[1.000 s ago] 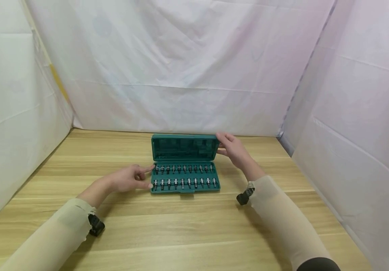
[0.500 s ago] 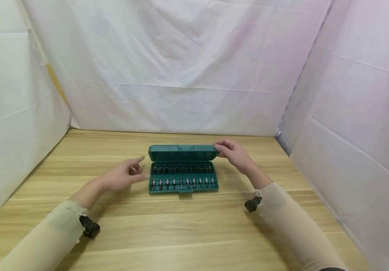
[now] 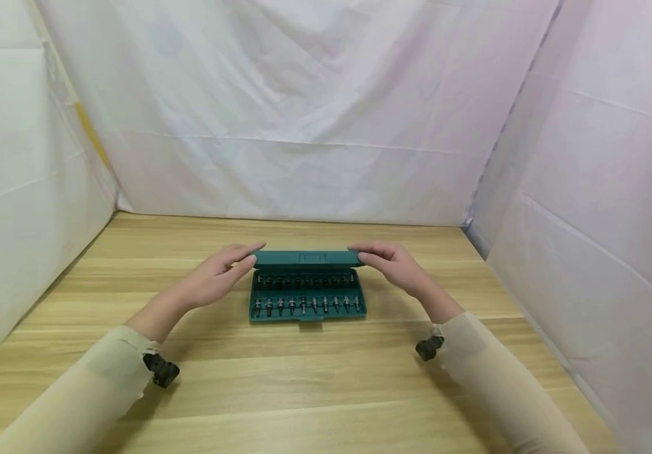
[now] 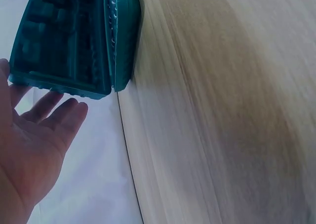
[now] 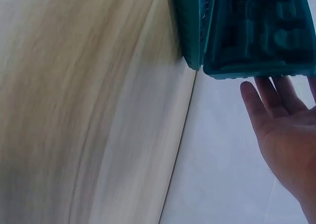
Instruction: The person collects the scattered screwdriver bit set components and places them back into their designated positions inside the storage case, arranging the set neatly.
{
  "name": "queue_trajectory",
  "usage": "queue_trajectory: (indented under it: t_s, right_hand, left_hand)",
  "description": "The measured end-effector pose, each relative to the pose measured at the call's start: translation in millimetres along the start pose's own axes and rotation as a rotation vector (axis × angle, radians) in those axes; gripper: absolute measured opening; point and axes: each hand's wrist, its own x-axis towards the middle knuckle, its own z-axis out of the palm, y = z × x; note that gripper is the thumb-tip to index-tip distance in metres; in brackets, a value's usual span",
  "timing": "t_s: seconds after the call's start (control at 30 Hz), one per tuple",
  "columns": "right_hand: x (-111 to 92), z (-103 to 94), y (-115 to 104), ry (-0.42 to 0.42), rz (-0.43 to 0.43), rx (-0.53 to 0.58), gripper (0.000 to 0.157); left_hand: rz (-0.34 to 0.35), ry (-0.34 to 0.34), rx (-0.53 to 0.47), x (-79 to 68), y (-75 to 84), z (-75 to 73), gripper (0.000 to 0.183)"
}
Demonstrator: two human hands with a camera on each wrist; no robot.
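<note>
A green bit socket case (image 3: 308,318) lies on the table, its lid (image 3: 289,258) tilted partway down over the back row. Metal bit sockets (image 3: 303,306) stand in two rows inside; the back row is in the lid's shadow. My left hand (image 3: 212,277) holds the lid's left corner, thumb at the front edge and fingers behind it. At the opposite corner, my right hand (image 3: 396,268) grips the lid in much the same way. The wrist views show the lid's moulded inner side (image 4: 64,46), with fingers (image 5: 269,98) reaching behind its end.
The wooden table (image 3: 303,391) carries the case near its middle. White sheets hang behind (image 3: 292,126) and at both sides. A small black camera (image 3: 161,371) is strapped to the left wrist and another (image 3: 429,348) to the right.
The lid has swung forward and down from nearly upright, with my right hand on it. My left hand has left the case's left side and moved up to the lid's left corner.
</note>
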Motion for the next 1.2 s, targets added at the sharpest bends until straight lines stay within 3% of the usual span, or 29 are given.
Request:
queue_trajectory:
  t_s: [0.3,0.57,0.87,1.2]
  right_hand:
    - [-6.3,5.6,-4.0,-0.207,0.000,-0.136,0.043]
    - [-7.5,13.2,-2.9,-0.315,-0.035,-0.268,0.048]
    - [-10.0,22.0,-2.1,-0.397,-0.059,-0.359,0.051]
    - [-12.7,31.4,-6.6,-0.414,-0.035,-0.403,0.052]
  left_hand:
    - [0.017,-0.090,0.039,0.4,2.9,9.7,0.055]
    - [0.010,-0.182,0.135,4.0,5.7,17.7,0.057]
    - [-0.006,-0.309,0.228,9.7,7.6,33.2,0.063]
    - [0.014,-0.349,0.360,8.2,11.8,38.4,0.066]
